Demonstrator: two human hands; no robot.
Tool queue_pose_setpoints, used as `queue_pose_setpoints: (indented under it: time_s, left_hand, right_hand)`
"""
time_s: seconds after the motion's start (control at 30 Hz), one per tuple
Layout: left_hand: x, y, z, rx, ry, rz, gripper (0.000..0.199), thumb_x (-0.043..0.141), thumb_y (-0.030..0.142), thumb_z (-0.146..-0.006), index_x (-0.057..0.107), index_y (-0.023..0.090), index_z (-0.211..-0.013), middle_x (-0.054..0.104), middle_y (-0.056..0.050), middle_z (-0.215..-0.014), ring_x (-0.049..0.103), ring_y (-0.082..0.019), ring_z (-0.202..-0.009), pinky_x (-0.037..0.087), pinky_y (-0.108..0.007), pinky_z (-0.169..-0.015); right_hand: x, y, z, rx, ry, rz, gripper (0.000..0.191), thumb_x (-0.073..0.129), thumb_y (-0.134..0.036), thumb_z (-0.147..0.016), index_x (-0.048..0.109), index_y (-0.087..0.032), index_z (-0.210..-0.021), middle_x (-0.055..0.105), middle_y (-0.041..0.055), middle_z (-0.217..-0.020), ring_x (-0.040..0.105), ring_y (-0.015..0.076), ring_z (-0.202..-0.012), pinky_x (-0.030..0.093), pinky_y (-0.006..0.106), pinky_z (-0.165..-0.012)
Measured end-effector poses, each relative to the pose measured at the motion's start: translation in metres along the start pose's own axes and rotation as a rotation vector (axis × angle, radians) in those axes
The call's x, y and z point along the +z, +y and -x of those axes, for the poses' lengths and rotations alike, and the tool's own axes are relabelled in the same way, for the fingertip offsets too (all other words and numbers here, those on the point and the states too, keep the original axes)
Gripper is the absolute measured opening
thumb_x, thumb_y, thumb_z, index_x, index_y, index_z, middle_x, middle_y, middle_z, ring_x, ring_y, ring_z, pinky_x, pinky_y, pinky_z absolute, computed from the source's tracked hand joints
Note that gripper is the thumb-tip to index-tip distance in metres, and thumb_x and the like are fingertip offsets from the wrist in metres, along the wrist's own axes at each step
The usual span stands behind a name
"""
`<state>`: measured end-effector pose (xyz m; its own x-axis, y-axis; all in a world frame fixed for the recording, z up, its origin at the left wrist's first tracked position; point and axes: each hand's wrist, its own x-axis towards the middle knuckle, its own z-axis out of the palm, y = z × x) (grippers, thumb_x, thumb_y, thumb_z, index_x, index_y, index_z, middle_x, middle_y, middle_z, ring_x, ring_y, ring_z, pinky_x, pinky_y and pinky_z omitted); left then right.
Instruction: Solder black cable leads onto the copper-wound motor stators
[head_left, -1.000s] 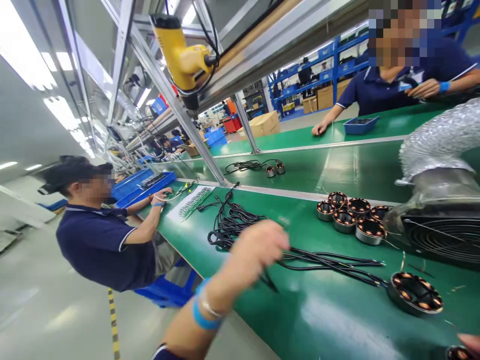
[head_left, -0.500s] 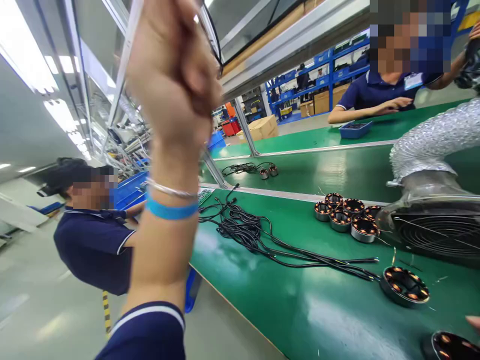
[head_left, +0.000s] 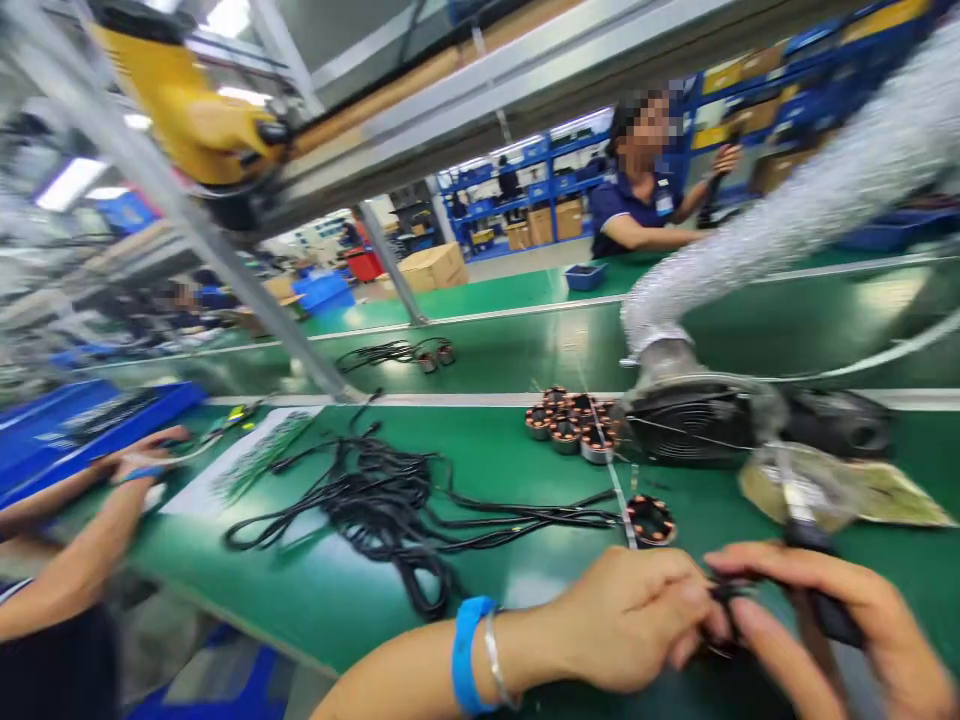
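My left hand (head_left: 645, 620), with a blue wristband and a silver bracelet, is closed on the edge of a dark motor stator (head_left: 721, 645) that is mostly hidden by fingers. From the other side, my right hand (head_left: 862, 620) pinches the same part between thumb and forefinger. A tool with a black handle (head_left: 821, 575) and pale shaft passes behind its fingers; I cannot tell whether that hand holds it. Just beyond my left hand lies another stator (head_left: 651, 520) with copper windings. A thin pale strip (head_left: 616, 485) runs up from near my knuckles.
Black cables (head_left: 382, 490) lie tangled on the green bench (head_left: 517, 580). Several stators (head_left: 570, 420) cluster by a black fan (head_left: 682, 420) with a silver duct (head_left: 720, 260). A co-worker's hands (head_left: 142, 460) are at the left, near a blue tray (head_left: 180, 395). Another person sits across.
My left hand has come down from high in front of the camera to the stator beside my right hand. The view has swung right, bringing my right hand fully in.
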<state>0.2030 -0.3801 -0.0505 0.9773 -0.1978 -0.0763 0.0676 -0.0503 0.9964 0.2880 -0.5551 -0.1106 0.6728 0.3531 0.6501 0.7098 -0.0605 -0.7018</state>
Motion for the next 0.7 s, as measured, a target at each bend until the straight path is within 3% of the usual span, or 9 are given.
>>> queue_pose_setpoints:
  time_s: [0.13, 0.37, 0.43, 0.53, 0.7]
  left_hand:
    - [-0.007, -0.01, 0.007, -0.055, 0.081, -0.26, 0.044, 0.034, 0.052, -0.099, 0.055, 0.017, -0.082, 0.046, 0.005, -0.055, 0.041, -0.01, -0.05, 0.033, -0.022, -0.055]
    - [-0.006, -0.019, 0.008, -0.055, 0.044, -0.287, 0.042, 0.033, 0.053, -0.1, 0.055, 0.017, -0.098, 0.052, 0.005, -0.056, 0.05, -0.012, -0.056, 0.038, -0.023, -0.062]
    - [-0.005, -0.025, 0.006, -0.048, 0.066, -0.245, 0.044, 0.034, 0.056, -0.098, 0.052, 0.018, -0.087, 0.053, 0.003, -0.056, 0.051, -0.012, -0.056, 0.038, -0.023, -0.063]
    - [-0.005, -0.038, 0.002, -0.103, 0.093, -0.079, 0.051, 0.038, 0.066, -0.093, 0.047, 0.019, -0.075, 0.053, 0.002, -0.055, 0.041, -0.01, -0.048, 0.031, -0.021, -0.049]
    - [-0.002, -0.045, 0.001, -0.076, 0.136, 0.251, 0.049, 0.052, 0.066, -0.087, 0.05, 0.017, -0.092, 0.043, 0.008, -0.051, 0.033, -0.008, -0.046, 0.025, -0.02, -0.048]
  right_hand:
    - [0.01, -0.024, -0.006, -0.057, -0.098, -0.044, 0.027, 0.06, -0.018, -0.087, 0.052, -0.025, -0.112, 0.067, 0.0033, -0.09, 0.07, 0.0157, -0.075, 0.06, 0.021, -0.066]
    - [0.019, -0.03, -0.006, 0.012, -0.169, -0.08, 0.021, 0.055, -0.014, -0.089, 0.05, -0.025, -0.107, 0.065, -0.0024, -0.084, 0.063, 0.0082, -0.058, 0.054, 0.015, -0.056]
    - [0.021, -0.03, -0.006, 0.026, -0.158, -0.077, 0.022, 0.056, -0.014, -0.089, 0.05, -0.025, -0.107, 0.065, -0.0027, -0.084, 0.063, 0.0082, -0.059, 0.055, 0.015, -0.058]
    - [0.023, -0.031, -0.005, 0.099, -0.14, -0.094, 0.023, 0.059, -0.016, -0.088, 0.049, -0.026, -0.106, 0.063, -0.004, -0.081, 0.063, 0.0081, -0.058, 0.056, 0.015, -0.057]
    - [0.029, -0.033, -0.002, 0.208, -0.156, -0.09, 0.018, 0.058, -0.021, -0.089, 0.046, -0.026, -0.103, 0.061, -0.0055, -0.071, 0.061, 0.0089, -0.052, 0.051, 0.014, -0.047]
